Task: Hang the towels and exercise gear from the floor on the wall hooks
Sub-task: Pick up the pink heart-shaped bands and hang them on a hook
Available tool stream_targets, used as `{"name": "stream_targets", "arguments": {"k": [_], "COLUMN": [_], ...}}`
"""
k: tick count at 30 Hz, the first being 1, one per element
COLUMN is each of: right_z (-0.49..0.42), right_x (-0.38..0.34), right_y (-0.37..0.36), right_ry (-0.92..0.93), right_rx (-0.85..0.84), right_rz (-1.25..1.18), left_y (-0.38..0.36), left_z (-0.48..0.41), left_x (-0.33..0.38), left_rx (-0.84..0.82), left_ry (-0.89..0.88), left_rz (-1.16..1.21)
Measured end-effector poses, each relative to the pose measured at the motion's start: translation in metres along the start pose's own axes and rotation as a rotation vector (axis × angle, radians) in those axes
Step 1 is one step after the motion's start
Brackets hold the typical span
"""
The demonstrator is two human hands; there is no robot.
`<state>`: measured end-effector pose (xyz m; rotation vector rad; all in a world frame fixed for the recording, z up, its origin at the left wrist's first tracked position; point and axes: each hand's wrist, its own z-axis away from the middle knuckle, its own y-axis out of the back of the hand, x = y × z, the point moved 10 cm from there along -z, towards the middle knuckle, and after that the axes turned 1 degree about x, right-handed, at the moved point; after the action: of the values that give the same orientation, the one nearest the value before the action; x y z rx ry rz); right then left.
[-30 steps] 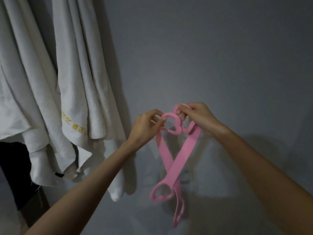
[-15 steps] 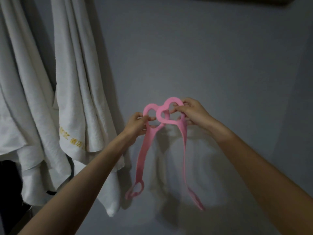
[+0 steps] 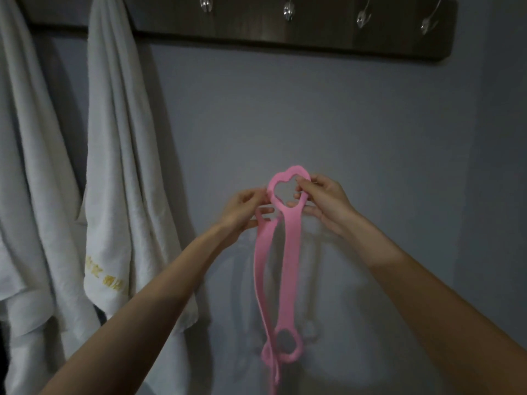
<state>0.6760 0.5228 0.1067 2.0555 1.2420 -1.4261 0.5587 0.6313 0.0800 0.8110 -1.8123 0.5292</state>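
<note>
Hanging the gear is judged in hand: a pink rubbery exercise band (image 3: 291, 252) is held well below the dark wooden hook rail (image 3: 251, 38), its top loop pinched by the left hand (image 3: 242, 209) and right hand (image 3: 325, 198) (one each side). Lifting onto a bare metal hook (image 3: 288, 11) is called for. Its tail is cut off below.

Four free hooks (image 3: 288, 10) above (towels (image 3: 119, 166) leftward)

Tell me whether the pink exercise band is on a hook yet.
Off. The left hand and right hand pinch the pink band by its top loop, below the hook rack.
</note>
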Motion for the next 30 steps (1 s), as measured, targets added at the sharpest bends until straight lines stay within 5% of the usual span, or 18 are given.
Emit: {"name": "stream_targets", "arguments": {"k": [6,13,20,30], "right_z": [-0.022,-0.064,-0.124,-0.188], "right_x": [-0.023,-0.06,-0.121,-0.197], "right_y": [0.011,0.017,0.021,-0.01], "right_ry": [0.104,0.316,0.542,0.689], "right_rx": [-0.001,-0.115,-0.016,0.002], "right_rz": [-0.026,0.304,0.441,0.291], "left_y": [-0.01,-0.014,-0.02,-0.005], "left_z": [-0.023,-0.057,-0.096,-0.141], "left_x": [0.019,0.064,0.119,0.211], "left_rx": [0.069,0.215,0.236,0.259], "left_ry": [-0.056,-0.208,-0.282,-0.419], "left_rz": [0.081,-0.042,-0.052,-0.16]}}
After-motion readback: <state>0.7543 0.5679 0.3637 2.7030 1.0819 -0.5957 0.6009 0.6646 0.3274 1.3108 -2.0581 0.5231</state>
